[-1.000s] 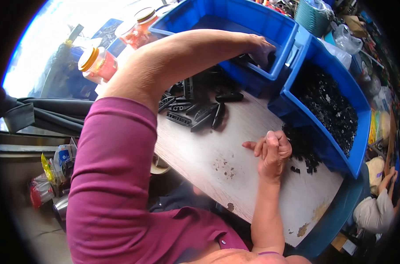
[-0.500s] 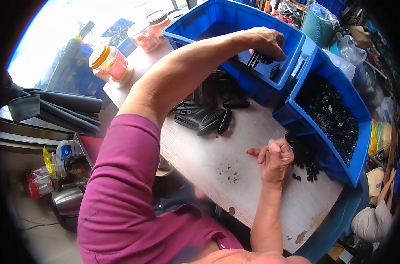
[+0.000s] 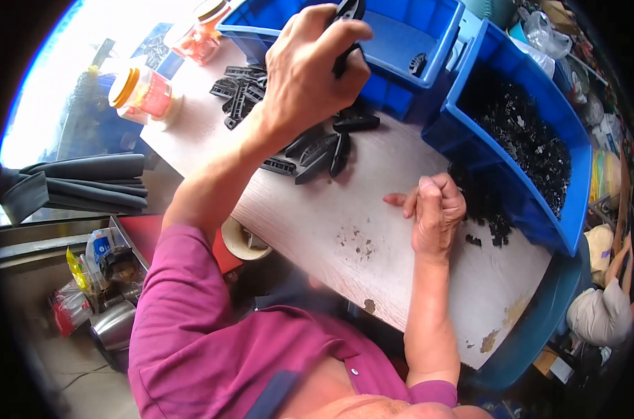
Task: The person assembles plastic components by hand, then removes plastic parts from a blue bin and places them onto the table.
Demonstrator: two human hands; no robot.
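Observation:
My left hand (image 3: 313, 66) is raised over the near side of a blue bin (image 3: 394, 38), its fingers closed round black elongated plastic parts (image 3: 348, 14). Beneath and beside that wrist, similar black plastic parts (image 3: 317, 157) lie heaped on the pale table. One more small black part (image 3: 418, 64) shows inside the bin. My right hand (image 3: 436, 216) rests over the right of the table with curled fingers and one finger pointing left; whatever they may hold is hidden. Close to it, a pile of small black pieces (image 3: 495, 227) spreads on the tabletop.
A second blue bin (image 3: 575, 202) at the right holds many small black pieces. Jars with an orange lid (image 3: 125, 87) and other lids stand at the far left table edge. Dark folded material (image 3: 86, 181) hangs at left. Another person (image 3: 603, 311) is at the far right.
My left hand has come out of the blue bin, moving left and toward me with black plastic parts in it. My right hand keeps its pose. The view has shifted slightly.

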